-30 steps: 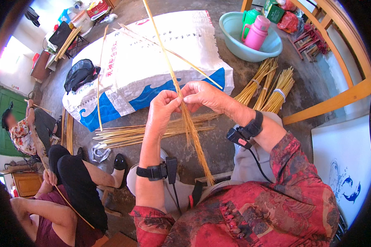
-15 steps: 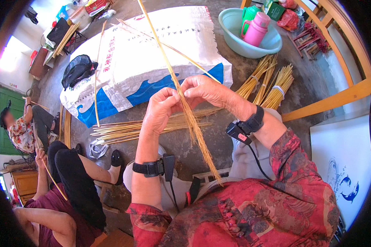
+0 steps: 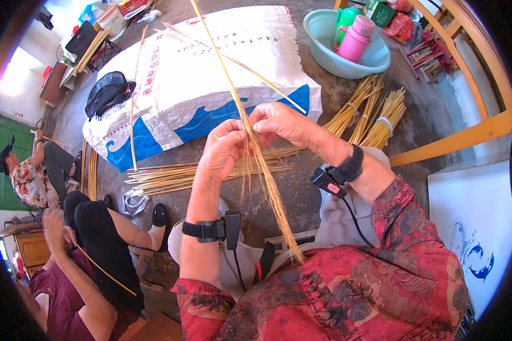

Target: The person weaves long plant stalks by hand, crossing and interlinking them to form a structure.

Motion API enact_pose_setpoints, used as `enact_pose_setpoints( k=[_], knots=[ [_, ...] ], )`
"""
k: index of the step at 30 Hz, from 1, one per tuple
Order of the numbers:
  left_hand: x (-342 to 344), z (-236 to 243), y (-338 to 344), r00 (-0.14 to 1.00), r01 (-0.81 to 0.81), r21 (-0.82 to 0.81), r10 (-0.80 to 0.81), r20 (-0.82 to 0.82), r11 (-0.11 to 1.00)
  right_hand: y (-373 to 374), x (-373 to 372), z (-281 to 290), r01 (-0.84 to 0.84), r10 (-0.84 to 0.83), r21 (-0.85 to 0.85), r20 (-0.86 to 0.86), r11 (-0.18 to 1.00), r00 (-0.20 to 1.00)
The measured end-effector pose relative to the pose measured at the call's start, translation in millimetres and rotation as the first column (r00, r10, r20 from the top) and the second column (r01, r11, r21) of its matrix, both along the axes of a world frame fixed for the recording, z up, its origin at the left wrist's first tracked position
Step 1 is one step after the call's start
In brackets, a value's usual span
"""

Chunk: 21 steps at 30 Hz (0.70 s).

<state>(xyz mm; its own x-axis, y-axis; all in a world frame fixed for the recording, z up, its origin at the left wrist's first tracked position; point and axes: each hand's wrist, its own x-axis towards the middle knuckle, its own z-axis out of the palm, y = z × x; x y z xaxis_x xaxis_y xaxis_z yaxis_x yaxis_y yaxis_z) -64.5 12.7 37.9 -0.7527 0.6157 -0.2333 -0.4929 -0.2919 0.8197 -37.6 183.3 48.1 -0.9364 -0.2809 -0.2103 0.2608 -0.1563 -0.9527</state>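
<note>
The white sack (image 3: 182, 74) carries large red characters (image 3: 152, 77) on its left part, smaller black characters (image 3: 276, 42) farther right, and dark lettering (image 3: 119, 107) along its near edge.

The held stalk (image 3: 258, 152) is golden-yellow. The far sack (image 3: 188, 79) is white with blue waves; the near shirt (image 3: 347, 290), red, dark-flowered.

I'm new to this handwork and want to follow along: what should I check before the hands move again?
1. Left hand pinching the long straw-coloured stalk with a feathery end: ok.
2. Right hand pinching it close beside: ok.
3. Feathery tip clear of the red patterned fabric shirt: cannot tell; they overlap in this view.
4. Crumpled black mesh item on the white woven sack, apart from the hands: ok.
5. Pink cylindrical flask inside the pale blue round basin: ok.
</note>
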Motion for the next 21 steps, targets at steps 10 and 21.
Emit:
enact_pose_setpoints(
  k=[10,21],
  knots=[
    [0.8,0.6,-2.0,1.000,0.014,0.069,-0.015,0.004,0.997,2.4,-1.0,-1.3,-0.040,0.041,-0.028,0.010,0.999,0.999],
    [3.5,1.0,0.3,1.000,0.002,-0.052,-0.002,-0.016,0.999,-0.4,-4.5,-7.3,0.007,-0.005,0.027,-0.094,1.000,0.996]
  ],
)
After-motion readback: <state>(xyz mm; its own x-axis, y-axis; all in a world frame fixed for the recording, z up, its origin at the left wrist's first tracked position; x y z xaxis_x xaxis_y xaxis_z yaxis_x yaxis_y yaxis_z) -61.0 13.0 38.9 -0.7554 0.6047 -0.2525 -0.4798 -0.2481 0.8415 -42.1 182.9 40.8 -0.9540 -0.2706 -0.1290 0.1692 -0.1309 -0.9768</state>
